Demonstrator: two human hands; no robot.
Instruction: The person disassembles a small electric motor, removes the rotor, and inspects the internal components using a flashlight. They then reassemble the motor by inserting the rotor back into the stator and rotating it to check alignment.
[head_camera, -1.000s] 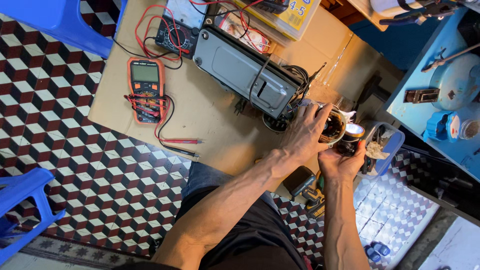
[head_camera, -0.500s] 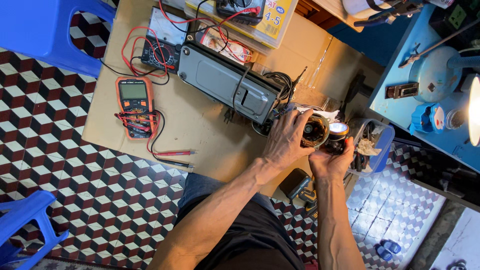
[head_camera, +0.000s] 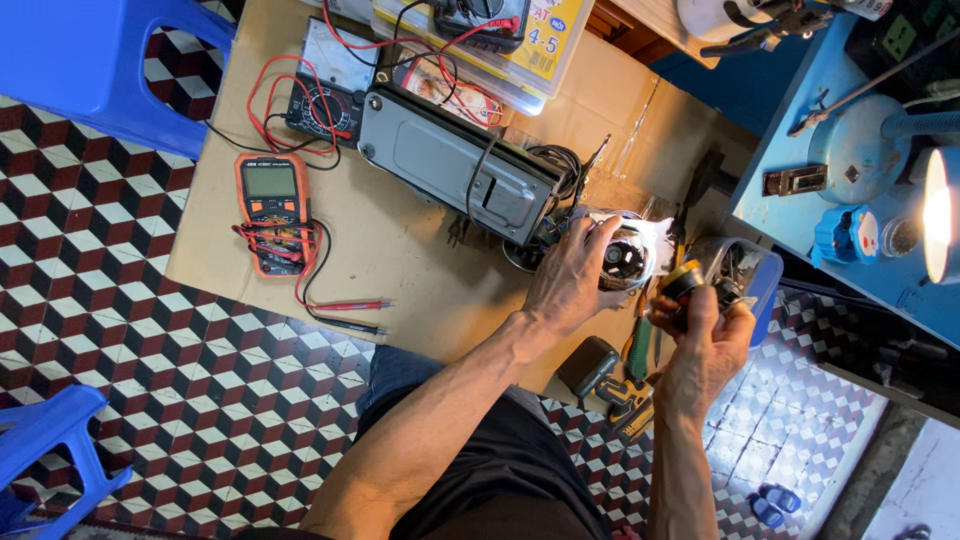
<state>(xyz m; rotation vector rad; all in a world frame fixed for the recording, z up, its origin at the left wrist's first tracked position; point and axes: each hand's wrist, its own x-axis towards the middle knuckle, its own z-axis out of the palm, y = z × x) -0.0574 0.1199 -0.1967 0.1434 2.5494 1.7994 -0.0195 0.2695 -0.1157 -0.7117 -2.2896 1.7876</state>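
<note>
Left hand (head_camera: 572, 285): wrapped around the motor (head_camera: 625, 258), fingers closed over its near side, holding it just above the cardboard (head_camera: 400, 260).
Right hand (head_camera: 705, 335): closed on a small dark part (head_camera: 684, 282) with a yellow-orange rim, held up just right of the motor.
What changed: half a second ago both hands were pressed together on the motor; now the right hand has drawn away with the small part, so part and motor are apart, with a clear gap between them.
What it means: judging by the split, the small part has come off the motor, or is being held off it for a look; the left hand has stayed clamped on the motor throughout.
Motor: at the right edge of the cardboard, next to the grey box (head_camera: 455, 175) and its bundle of black wires.
Container (head_camera: 745, 275): blue-rimmed, just right of the right hand, holding small parts.
Meter (head_camera: 270, 210): orange, flat on the cardboard well left of the hands, red and black leads trailing beside it.
Lamp (head_camera: 940, 215): lit, at the right edge over the blue desk (head_camera: 790, 215).
Tools: a green-handled one (head_camera: 637, 345) lies below the hands near the person's knee.
</note>
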